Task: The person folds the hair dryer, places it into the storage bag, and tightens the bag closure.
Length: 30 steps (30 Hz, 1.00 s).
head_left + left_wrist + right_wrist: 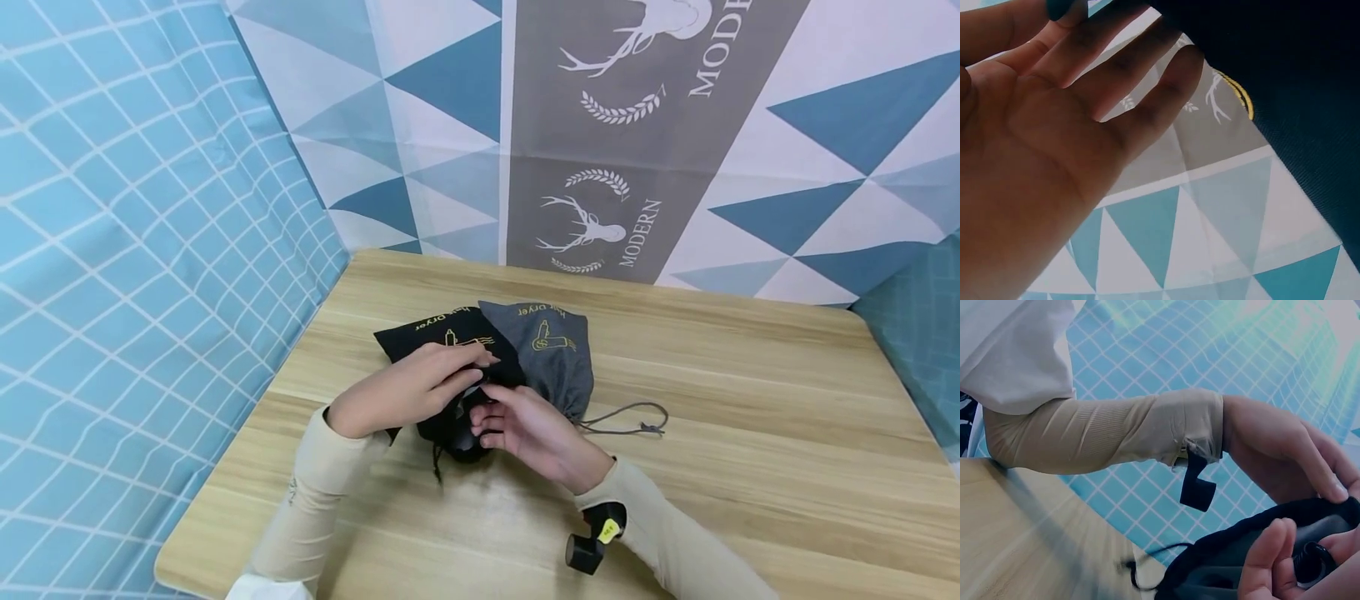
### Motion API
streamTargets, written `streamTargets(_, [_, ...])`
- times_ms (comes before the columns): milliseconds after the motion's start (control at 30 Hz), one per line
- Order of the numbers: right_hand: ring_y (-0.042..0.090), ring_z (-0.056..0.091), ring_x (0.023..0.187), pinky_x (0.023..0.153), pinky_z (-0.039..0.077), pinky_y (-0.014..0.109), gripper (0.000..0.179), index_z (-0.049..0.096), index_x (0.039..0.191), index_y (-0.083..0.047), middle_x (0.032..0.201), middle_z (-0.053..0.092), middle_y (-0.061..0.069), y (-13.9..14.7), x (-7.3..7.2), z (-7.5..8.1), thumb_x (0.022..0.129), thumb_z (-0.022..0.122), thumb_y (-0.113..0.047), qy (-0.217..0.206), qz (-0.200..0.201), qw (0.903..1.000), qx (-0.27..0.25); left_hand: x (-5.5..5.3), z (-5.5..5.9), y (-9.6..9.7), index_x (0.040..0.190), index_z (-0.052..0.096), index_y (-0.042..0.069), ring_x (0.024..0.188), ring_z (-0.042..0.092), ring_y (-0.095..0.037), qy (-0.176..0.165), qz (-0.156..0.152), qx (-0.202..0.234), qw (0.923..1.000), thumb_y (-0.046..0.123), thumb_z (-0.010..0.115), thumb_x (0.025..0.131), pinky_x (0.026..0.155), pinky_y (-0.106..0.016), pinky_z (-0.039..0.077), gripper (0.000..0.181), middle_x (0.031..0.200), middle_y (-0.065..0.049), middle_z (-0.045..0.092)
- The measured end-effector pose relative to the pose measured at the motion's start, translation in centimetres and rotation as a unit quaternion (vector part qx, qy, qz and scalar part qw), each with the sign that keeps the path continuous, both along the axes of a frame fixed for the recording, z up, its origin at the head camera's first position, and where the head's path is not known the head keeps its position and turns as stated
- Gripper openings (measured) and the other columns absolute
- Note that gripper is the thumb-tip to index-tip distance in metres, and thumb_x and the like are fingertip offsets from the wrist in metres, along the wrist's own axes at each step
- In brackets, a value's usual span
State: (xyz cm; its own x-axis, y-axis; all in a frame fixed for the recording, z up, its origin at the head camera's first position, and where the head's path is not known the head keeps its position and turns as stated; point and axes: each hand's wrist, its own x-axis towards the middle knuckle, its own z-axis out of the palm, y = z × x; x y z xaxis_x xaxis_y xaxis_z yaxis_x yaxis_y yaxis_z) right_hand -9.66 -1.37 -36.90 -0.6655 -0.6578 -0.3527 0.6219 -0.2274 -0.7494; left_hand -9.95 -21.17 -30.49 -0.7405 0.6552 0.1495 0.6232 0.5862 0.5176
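Note:
A black drawstring pouch [498, 356], printed in yellow with "Hair Dryer" and a dryer drawing, lies under both hands, its mouth toward me. My left hand [416, 387] reaches over it. In the right wrist view, that hand's thumb and fingers pinch the pouch's rim [1260, 519]. At the mouth, my right hand [536, 433] has its fingers curled around a glossy black, curved, cord-like piece [1313, 561]; most of it is hidden. Dark fabric [1297, 81] fills the right of the left wrist view, beside my left fingers.
A grey drawstring pouch [555, 354] with the same yellow print lies just right of the black one, its cord [626, 410] looped on the wooden table [750, 417]. Patterned cloth [442, 100] hangs behind, and blue checked cloth [150, 250] stands along the left edge.

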Motion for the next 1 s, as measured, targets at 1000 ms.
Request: streamTargets(1000, [0.007, 0.044, 0.047, 0.044, 0.038, 0.020, 0.031, 0.065, 0.093, 0.004, 0.060, 0.054, -0.002, 2.0, 1.8, -4.2, 0.103, 0.046, -0.017, 0.115, 0.069, 0.9816, 0.136, 1.6, -3.7, 2.3, 0.089, 0.059, 0.014, 0.085, 0.062, -0.010, -0.055, -0.045, -0.025, 0.9972, 0.009, 0.055, 0.101, 0.079, -0.026, 0.051, 0.014, 0.092, 0.000, 0.064])
